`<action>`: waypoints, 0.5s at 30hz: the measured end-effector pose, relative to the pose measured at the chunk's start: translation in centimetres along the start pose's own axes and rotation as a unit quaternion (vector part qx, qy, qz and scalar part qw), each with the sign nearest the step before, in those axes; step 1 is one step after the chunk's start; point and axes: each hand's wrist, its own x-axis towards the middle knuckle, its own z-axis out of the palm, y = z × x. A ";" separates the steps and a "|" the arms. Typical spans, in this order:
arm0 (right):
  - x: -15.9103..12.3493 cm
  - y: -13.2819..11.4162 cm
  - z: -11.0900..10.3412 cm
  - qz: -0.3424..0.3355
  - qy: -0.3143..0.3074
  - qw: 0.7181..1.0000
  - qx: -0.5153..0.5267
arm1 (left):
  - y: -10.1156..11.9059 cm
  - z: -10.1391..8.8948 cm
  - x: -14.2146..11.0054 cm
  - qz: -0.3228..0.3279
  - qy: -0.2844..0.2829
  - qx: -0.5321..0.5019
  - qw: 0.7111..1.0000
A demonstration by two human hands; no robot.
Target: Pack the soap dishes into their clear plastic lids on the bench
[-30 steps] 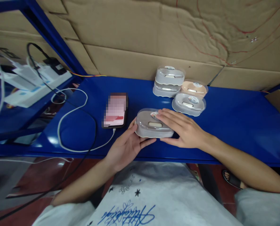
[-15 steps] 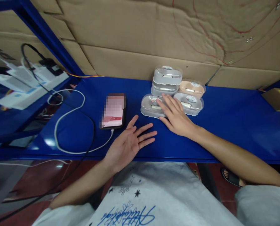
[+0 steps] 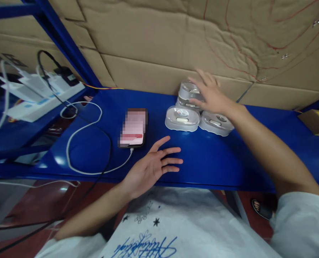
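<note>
Right hand: fingers spread over the stacked cases at the back; contact unclear.
Left hand: palm up, fingers apart, near the front edge of the blue table.
Front cases: two, side by side, before the stack.
Table room: surface stretches rightward; cardboard wall close behind the stack.
</note>
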 end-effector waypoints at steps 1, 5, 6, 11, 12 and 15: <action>1.1 1.5 -0.1 0.010 -0.020 1.000 0.004 | 0.0 -0.1 0.0 0.002 -0.008 0.000 1.000; 3.2 5.1 0.8 -0.023 -0.066 0.997 0.029 | -0.2 -0.4 0.0 0.001 -0.024 0.003 1.000; 3.2 5.4 1.1 -0.033 -0.067 0.997 0.032 | -0.2 -0.5 0.0 0.000 -0.027 0.004 1.000; 2.1 4.2 1.2 -0.065 -0.020 0.996 0.060 | -0.4 -0.6 0.0 0.000 -0.043 0.001 0.999; 1.8 3.4 0.8 -0.068 -0.004 0.996 0.063 | -0.4 -0.5 0.0 -0.001 -0.042 0.000 0.999; 0.2 0.2 -1.0 -0.068 0.025 0.996 0.053 | -0.2 -0.4 0.0 -0.002 -0.034 -0.005 0.999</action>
